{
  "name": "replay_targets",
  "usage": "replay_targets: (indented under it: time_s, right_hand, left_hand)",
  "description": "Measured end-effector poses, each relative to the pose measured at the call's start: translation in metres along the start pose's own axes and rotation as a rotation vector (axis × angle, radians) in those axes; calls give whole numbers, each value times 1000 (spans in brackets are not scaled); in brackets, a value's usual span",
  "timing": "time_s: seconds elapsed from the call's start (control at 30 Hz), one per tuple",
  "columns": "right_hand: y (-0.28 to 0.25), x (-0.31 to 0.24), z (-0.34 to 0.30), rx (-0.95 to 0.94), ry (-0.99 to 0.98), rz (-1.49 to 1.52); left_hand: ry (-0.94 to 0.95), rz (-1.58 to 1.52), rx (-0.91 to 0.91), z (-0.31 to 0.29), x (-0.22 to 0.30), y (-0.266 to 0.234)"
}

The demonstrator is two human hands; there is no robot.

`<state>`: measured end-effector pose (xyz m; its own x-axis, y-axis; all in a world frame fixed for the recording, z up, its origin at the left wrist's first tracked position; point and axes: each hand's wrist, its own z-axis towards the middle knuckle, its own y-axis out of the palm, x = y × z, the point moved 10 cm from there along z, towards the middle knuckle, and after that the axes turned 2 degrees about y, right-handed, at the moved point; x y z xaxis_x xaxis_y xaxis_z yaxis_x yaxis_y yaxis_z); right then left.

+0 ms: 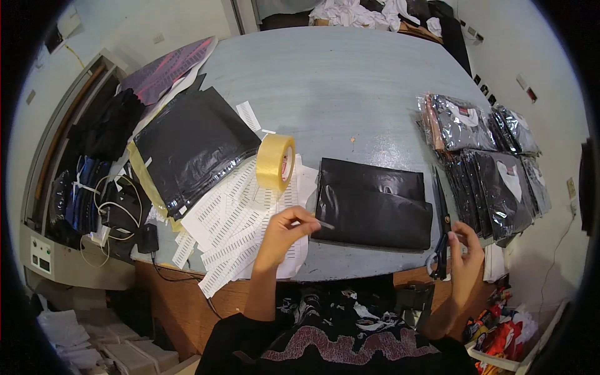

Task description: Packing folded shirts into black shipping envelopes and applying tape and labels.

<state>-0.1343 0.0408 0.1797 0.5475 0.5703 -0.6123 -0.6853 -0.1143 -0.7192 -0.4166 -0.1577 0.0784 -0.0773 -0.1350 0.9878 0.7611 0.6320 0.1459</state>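
Observation:
My left hand (287, 234) pinches a small pale strip (325, 225) between thumb and fingertips. The strip's tip is over the left edge of a flat black plastic parcel (375, 203), which lies folded on the table in front of me. My right hand (465, 256) is just right of the parcel, fingers loosely curled and thumb apart, with nothing visible in it. Close beside its fingertips lies a pair of scissors (442, 240), blades pointing away from me. A large roll of clear yellowish tape (275, 162) stands on edge beyond my left hand.
Printed label sheets (231, 234) spread under and around the tape roll. A stack of black plastic bags (197, 144) lies at the left. Clear-wrapped folded garments (494, 181) are piled at the right table edge. A black power adapter (147, 238) with cables sits at the left edge.

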Motion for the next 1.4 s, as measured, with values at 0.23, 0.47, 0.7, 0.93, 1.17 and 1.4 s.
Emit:
replay_targets:
  time_s: [0.23, 0.47, 0.7, 0.93, 1.17, 1.4]
  right_hand:
    - [137, -90, -22, -756, 87, 1092]
    - [158, -112, -26, -1037, -192, 1262]
    - [169, -109, -28, -1003, -155, 1198]
    - [187, -93, -37, -1128, 145, 1418]
    - [193, -92, -43, -1127, -59, 1408]
    - [137, -90, -18, -506, -341, 1206]
  left_hand:
    - [-101, -160, -411, -18, 7, 79]
    - [-308, -311, -497, -34, -32, 87]
    - [-409, -342, -418, -35, -46, 90]
    - [-480, -556, -484, -42, -51, 99]
    - [-495, -467, -458, -43, -60, 96]
    - [-400, -473, -527, -41, -40, 92]
